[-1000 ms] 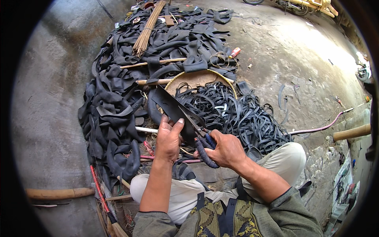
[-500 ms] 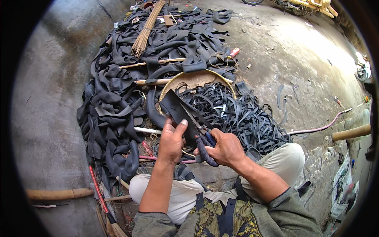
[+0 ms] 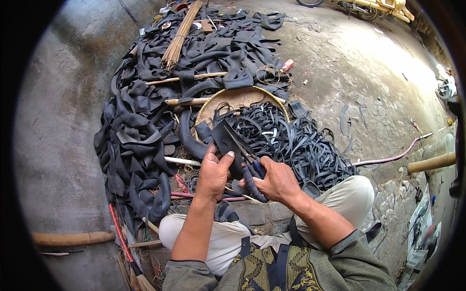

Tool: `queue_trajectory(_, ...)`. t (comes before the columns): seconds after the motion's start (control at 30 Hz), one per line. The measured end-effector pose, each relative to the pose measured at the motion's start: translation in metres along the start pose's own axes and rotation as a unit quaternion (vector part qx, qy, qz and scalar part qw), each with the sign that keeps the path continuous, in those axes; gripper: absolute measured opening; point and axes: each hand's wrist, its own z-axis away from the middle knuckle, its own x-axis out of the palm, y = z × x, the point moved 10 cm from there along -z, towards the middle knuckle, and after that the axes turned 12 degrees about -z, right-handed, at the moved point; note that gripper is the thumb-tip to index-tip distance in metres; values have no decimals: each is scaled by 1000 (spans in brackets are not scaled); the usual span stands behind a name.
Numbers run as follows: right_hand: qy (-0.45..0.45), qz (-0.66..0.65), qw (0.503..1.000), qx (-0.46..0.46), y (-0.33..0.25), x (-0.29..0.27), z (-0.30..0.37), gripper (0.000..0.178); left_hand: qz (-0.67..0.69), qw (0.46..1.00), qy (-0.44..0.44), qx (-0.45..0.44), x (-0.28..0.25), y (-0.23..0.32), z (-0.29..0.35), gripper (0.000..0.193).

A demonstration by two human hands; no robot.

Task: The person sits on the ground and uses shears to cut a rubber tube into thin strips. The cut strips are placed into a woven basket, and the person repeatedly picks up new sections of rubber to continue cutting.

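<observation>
My left hand [image 3: 213, 170] pinches a flat black rubber sheet [image 3: 224, 140] between thumb and fingers, its far end pointing up and away from me. In my right hand [image 3: 277, 179] are scissors [image 3: 250, 179], their handles wrapped in dark blue cloth or tape. The blades lie along the sheet's right side, slightly apart, with a strip of rubber to their right. Just beyond, a round woven tray [image 3: 213, 104] holds a heap of thin black rubber strips [image 3: 272, 128], which spills over its right side.
Large black rubber pieces [image 3: 138, 136] are piled to the left and far side. A bundle of thin sticks [image 3: 180, 39] lies on them. A pink pole [image 3: 395, 155] and a thick bamboo pole [image 3: 432, 163] lie to the right. A red-handled broom [image 3: 121, 233] stands at lower left.
The rubber sheet's far end has shifted down and right, and its shape looks folded at the left. The scissor blades have opened a little. Both hands stay nearly in place.
</observation>
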Motion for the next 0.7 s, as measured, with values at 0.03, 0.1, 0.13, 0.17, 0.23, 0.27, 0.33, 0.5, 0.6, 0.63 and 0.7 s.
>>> queue_trajectory(0.03,6,-9,1000,-8,-1,0,1,81,18,1000,5,-1,-1,1,-1,53)
queue_trajectory(0.1,7,-21,1000,-13,-2,2,1,79,18,1000,22,14,-5,5,-3,54)
queue_trajectory(0.13,0,-24,1000,-5,-1,5,1,78,30,999,27,17,-6,6,-3,54)
queue_trajectory(0.17,-7,-26,1000,3,1,6,1,78,20,999,29,23,-6,7,-3,54)
queue_trajectory(0.23,-12,-32,999,2,1,7,-1,77,26,999,21,27,-5,8,-3,54)
queue_trajectory(0.27,-10,-34,999,-8,-1,5,-1,77,-2,1000,11,20,-2,6,-3,52)
queue_trajectory(0.33,-1,-35,999,-14,-3,1,-3,78,-38,999,-2,-12,2,-1,0,48)
queue_trajectory(0.5,9,-45,999,20,3,-5,-5,73,-90,995,-47,-12,18,0,3,41)
queue_trajectory(0.6,1,-72,996,43,10,-1,-5,72,-97,995,-35,-14,14,4,1,40)
queue_trajectory(0.63,-1,-85,995,45,11,1,-6,75,-104,994,-32,-17,13,4,1,39)
queue_trajectory(0.7,-2,-82,996,47,13,2,-7,70,-108,993,-42,-14,15,3,1,45)
